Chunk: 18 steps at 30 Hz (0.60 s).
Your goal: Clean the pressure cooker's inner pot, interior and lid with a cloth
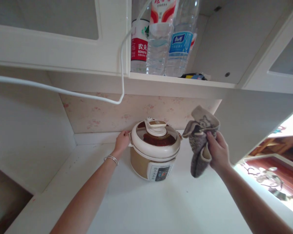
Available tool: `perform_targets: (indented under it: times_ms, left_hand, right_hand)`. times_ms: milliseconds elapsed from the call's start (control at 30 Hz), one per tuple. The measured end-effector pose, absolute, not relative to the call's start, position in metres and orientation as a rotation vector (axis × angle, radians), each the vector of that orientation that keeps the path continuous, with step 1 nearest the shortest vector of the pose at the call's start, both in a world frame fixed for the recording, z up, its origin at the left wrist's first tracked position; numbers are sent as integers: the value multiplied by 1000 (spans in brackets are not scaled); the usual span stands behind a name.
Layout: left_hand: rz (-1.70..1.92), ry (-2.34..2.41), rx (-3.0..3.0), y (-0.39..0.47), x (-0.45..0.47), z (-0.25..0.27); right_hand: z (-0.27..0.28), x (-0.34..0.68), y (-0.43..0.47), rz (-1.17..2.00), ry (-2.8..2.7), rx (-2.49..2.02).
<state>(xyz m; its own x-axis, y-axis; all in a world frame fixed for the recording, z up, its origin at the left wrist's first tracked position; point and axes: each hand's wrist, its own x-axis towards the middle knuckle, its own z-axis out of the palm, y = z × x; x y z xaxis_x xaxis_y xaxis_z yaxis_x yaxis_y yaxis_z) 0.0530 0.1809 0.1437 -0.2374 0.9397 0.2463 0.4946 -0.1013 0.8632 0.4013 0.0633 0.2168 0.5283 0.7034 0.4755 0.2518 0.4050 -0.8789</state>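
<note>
A cream and gold electric pressure cooker (156, 146) stands on the white shelf surface, close to the back wall, its lid on and its control panel facing me. My left hand (122, 141) is closed around the cooker's left side handle, the wrist wearing a silver bangle. To the right of the cooker, my right hand (217, 149) grips a bunched grey-brown cloth (200, 139) in the air. Folds of the cloth hang below the fingers, apart from the cooker's body.
Overhead, an open cabinet compartment holds several water bottles (158, 48). A white cord (88, 96) dangles from it and runs left. White side panels (256, 113) bound the niche, and floral wallpaper (127, 112) covers the back. Bright clutter (266, 178) lies beyond, at far right.
</note>
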Motion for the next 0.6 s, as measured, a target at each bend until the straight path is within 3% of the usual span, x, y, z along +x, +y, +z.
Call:
perform_targets:
  times_ms: [100, 300, 600]
  left_hand:
    - [1317, 1719, 1554, 180, 54, 143]
    - [1335, 1736, 1534, 177, 56, 145]
    - [1326, 1742, 1525, 181, 55, 144]
  right_hand:
    - [238, 364, 116, 624, -1200, -1060]
    - [258, 307, 200, 761, -1749, -1071]
    - [266, 295, 234, 1166, -1684, -886]
